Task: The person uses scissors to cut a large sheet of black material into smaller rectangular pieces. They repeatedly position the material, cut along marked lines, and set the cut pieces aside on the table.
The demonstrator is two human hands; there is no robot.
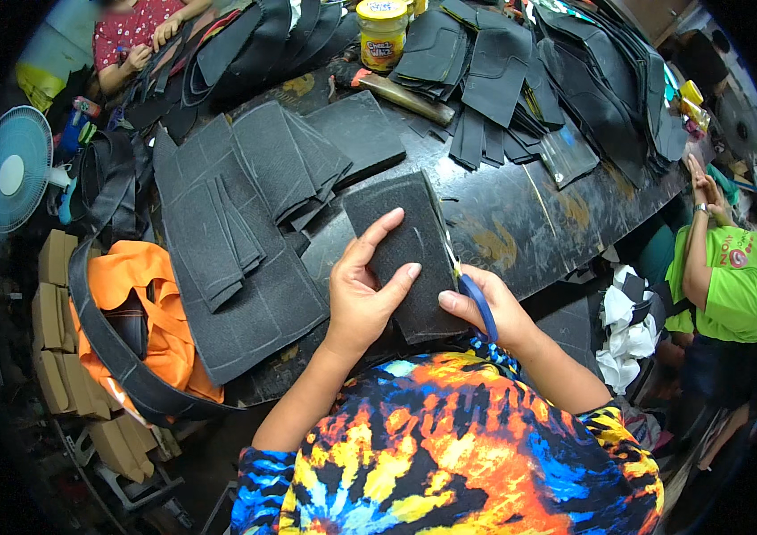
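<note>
Over the table, the dark felt-like piece is clamped by the left hand; the scissors are gripped by the right hand. The piece is judged light, bendable, not slippery, best held by its left edge; its long axis points forward, leaning slightly left

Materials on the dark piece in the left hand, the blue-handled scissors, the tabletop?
Dark piece: matte, grainy; likely felt-like fabric or foam, unclear which.
Scissors: handles probably plastic, smooth solid blue; blades likely metal, pale sheen.
Tabletop: glossy, scuffed black, reflecting light; laminate or painted surface, can't tell.
</note>
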